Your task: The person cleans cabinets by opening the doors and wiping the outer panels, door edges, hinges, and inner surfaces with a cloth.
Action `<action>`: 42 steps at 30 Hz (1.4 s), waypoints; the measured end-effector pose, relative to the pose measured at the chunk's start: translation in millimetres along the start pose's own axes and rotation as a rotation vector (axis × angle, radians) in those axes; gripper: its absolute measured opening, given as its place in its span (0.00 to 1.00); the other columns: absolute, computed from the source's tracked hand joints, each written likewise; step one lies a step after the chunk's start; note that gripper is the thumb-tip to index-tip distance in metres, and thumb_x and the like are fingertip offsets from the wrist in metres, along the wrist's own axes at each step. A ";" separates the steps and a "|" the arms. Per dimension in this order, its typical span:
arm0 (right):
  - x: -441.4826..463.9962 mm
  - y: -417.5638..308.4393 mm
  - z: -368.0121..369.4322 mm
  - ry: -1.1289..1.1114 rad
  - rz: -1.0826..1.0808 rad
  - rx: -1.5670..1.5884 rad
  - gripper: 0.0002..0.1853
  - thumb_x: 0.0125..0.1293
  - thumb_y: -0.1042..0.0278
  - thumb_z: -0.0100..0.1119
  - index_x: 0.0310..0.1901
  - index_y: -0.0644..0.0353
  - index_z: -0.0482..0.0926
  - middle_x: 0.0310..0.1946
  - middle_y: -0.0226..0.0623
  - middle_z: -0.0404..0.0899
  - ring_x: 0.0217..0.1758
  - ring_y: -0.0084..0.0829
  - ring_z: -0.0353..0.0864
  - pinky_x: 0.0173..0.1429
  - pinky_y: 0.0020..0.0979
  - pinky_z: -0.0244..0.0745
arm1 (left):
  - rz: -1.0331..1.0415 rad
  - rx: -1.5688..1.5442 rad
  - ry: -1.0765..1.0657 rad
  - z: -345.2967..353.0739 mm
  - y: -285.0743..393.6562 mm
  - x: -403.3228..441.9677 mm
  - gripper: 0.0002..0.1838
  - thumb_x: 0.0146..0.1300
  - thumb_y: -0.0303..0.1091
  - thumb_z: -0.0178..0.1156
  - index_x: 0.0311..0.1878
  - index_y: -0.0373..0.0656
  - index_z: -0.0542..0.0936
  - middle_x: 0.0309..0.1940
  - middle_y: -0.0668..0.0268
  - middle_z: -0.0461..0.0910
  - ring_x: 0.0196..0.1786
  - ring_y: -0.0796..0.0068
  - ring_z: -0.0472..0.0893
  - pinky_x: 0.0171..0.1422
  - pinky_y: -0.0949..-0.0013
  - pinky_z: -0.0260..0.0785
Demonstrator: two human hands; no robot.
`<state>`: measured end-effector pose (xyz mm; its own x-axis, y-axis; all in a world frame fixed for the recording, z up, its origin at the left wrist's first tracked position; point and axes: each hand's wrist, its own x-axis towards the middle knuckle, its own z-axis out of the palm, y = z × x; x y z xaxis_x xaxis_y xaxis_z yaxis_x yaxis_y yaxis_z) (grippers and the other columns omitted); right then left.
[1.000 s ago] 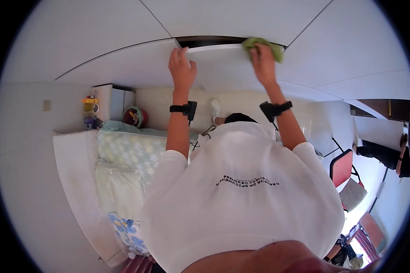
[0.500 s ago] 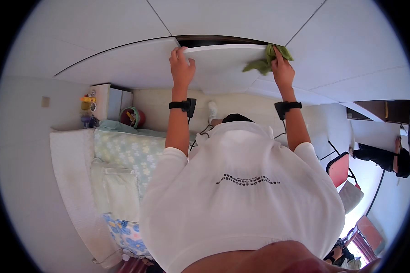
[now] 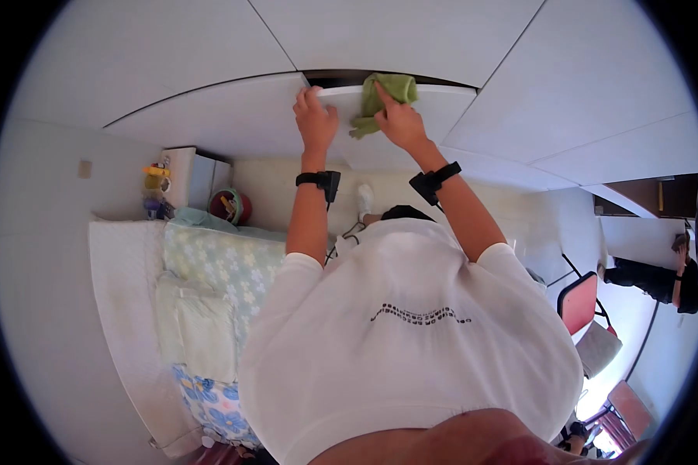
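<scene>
Flowered sheet [image 3: 244, 260] on bed [image 3: 128, 302]; bucket [image 3: 246, 208] near bed; red chair [image 3: 578, 304]; dark-clothed person [image 3: 642, 279] farther right.

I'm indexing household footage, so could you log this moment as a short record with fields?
Left hand: curled at the upper left corner of a white door
Right hand: holding a green cloth against the door's top edge
Door state: ajar, dark gap behind its top edge
Picture left: bed with floral bedding, bucket beyond it
Picture right: red chair; another person in dark clothing
Unclear: what is behind the door
</scene>
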<state>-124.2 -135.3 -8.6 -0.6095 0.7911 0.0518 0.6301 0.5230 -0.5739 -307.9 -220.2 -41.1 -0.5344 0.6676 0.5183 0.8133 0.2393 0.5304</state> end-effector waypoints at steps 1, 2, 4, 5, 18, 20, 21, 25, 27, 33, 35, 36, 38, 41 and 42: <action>2.1 -2.5 -0.9 0.011 -0.006 0.012 0.36 0.62 0.61 0.53 0.74 0.38 0.60 0.30 0.50 0.83 0.34 0.57 0.82 0.45 0.54 0.79 | 0.004 0.016 -0.012 -1.0 -0.6 -1.1 0.28 0.54 0.26 0.63 0.60 0.46 0.69 0.62 0.54 0.66 0.60 0.44 0.68 0.62 0.49 0.66; 2.7 -3.2 -3.5 0.008 -0.027 0.001 0.36 0.61 0.61 0.53 0.74 0.36 0.60 0.30 0.50 0.83 0.35 0.57 0.82 0.45 0.53 0.79 | 0.008 0.032 -0.024 -4.6 -0.4 0.5 0.28 0.54 0.26 0.63 0.60 0.46 0.70 0.62 0.54 0.66 0.59 0.44 0.69 0.61 0.49 0.67; 1.5 0.4 -10.9 0.007 -0.042 -0.002 0.36 0.61 0.61 0.53 0.74 0.34 0.61 0.30 0.50 0.83 0.35 0.56 0.83 0.46 0.52 0.79 | 0.013 0.045 -0.049 -11.8 -1.3 3.5 0.27 0.54 0.26 0.62 0.59 0.46 0.70 0.61 0.55 0.66 0.59 0.44 0.69 0.60 0.49 0.68; -0.6 6.7 -18.2 0.005 -0.025 -0.024 0.36 0.61 0.61 0.53 0.73 0.31 0.62 0.30 0.49 0.83 0.36 0.55 0.83 0.46 0.52 0.80 | 0.003 0.044 -0.076 -11.5 0.0 2.5 0.26 0.54 0.26 0.61 0.59 0.46 0.70 0.61 0.55 0.67 0.59 0.45 0.70 0.59 0.49 0.70; -29.0 122.7 -85.7 0.206 0.242 -0.163 0.32 0.59 0.57 0.53 0.68 0.28 0.69 0.35 0.51 0.84 0.38 0.56 0.83 0.47 0.52 0.79 | -0.020 0.011 -0.071 -13.6 2.5 -5.2 0.28 0.56 0.27 0.61 0.62 0.47 0.69 0.62 0.56 0.65 0.60 0.44 0.69 0.62 0.49 0.68; -28.1 116.8 -81.2 0.233 0.263 -0.135 0.32 0.59 0.57 0.53 0.68 0.28 0.69 0.36 0.51 0.84 0.39 0.57 0.83 0.47 0.53 0.79 | -0.086 0.034 -0.113 -15.2 8.5 -4.2 0.27 0.56 0.28 0.61 0.61 0.46 0.69 0.62 0.55 0.65 0.61 0.44 0.68 0.63 0.49 0.67; -27.5 113.1 -79.1 0.252 0.289 -0.111 0.32 0.59 0.57 0.53 0.69 0.29 0.68 0.37 0.52 0.83 0.40 0.57 0.83 0.47 0.53 0.79 | -0.083 0.033 -0.112 -16.7 11.6 -3.4 0.27 0.56 0.28 0.61 0.61 0.46 0.69 0.62 0.55 0.65 0.61 0.44 0.68 0.63 0.49 0.67; -29.2 91.3 -67.5 0.236 0.334 -0.094 0.35 0.58 0.57 0.53 0.71 0.32 0.65 0.35 0.52 0.84 0.39 0.58 0.83 0.47 0.54 0.79 | -0.124 -0.003 -0.109 -22.9 21.5 -14.9 0.27 0.56 0.28 0.61 0.61 0.45 0.68 0.61 0.53 0.65 0.61 0.44 0.68 0.63 0.50 0.66; -32.3 83.6 -62.3 0.223 0.312 -0.088 0.34 0.58 0.58 0.53 0.71 0.32 0.65 0.34 0.52 0.84 0.38 0.58 0.83 0.47 0.54 0.79 | -0.128 -0.020 -0.099 -21.9 25.7 -16.7 0.27 0.55 0.29 0.61 0.61 0.45 0.68 0.61 0.53 0.65 0.61 0.44 0.68 0.64 0.50 0.66; -37.7 87.6 -62.0 0.117 0.143 0.015 0.33 0.60 0.57 0.54 0.70 0.30 0.66 0.29 0.48 0.84 0.37 0.53 0.84 0.44 0.53 0.79 | -0.242 0.103 -0.147 -50.6 42.2 -48.1 0.25 0.56 0.29 0.61 0.59 0.45 0.70 0.60 0.55 0.67 0.58 0.43 0.71 0.59 0.48 0.70; -37.3 108.0 -74.3 0.126 0.113 -0.164 0.31 0.62 0.57 0.54 0.69 0.26 0.66 0.29 0.46 0.84 0.36 0.52 0.84 0.43 0.53 0.80 | -0.164 0.088 -0.152 -61.1 41.1 -62.5 0.24 0.57 0.30 0.62 0.58 0.45 0.71 0.58 0.54 0.69 0.55 0.45 0.73 0.58 0.49 0.70; -35.7 118.0 -80.1 0.164 0.129 -0.140 0.31 0.62 0.57 0.54 0.68 0.23 0.66 0.29 0.44 0.84 0.35 0.52 0.84 0.42 0.53 0.80 | -0.184 0.103 -0.154 -67.4 42.6 -70.2 0.24 0.57 0.30 0.62 0.58 0.45 0.71 0.58 0.54 0.69 0.55 0.45 0.73 0.58 0.49 0.70; -28.8 134.4 -93.3 0.207 0.198 -0.199 0.25 0.63 0.56 0.52 0.64 0.26 0.73 0.33 0.45 0.85 0.37 0.52 0.84 0.44 0.53 0.79 | -0.120 0.027 -0.135 -74.8 47.8 -75.5 0.22 0.57 0.31 0.62 0.56 0.44 0.73 0.54 0.53 0.70 0.54 0.46 0.74 0.56 0.50 0.71; -25.1 132.1 -90.3 0.216 0.227 -0.143 0.24 0.64 0.56 0.51 0.63 0.28 0.75 0.34 0.46 0.85 0.39 0.53 0.84 0.45 0.53 0.79 | -0.169 0.071 -0.179 -83.9 57.7 -81.0 0.18 0.59 0.32 0.63 0.53 0.44 0.73 0.50 0.54 0.71 0.49 0.48 0.78 0.53 0.52 0.72; -24.7 129.6 -86.9 0.226 0.264 -0.137 0.24 0.64 0.57 0.51 0.63 0.30 0.75 0.34 0.47 0.85 0.39 0.54 0.84 0.46 0.53 0.79 | -0.169 0.071 -0.182 -89.6 65.1 -77.6 0.18 0.59 0.32 0.63 0.53 0.44 0.73 0.50 0.54 0.71 0.49 0.48 0.78 0.53 0.52 0.72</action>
<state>14.4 -59.5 -13.3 -0.3050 0.9466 0.1048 0.8192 0.3169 -0.4781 -234.1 -319.6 13.3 -0.6188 0.7286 0.2938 0.7337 0.4023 0.5475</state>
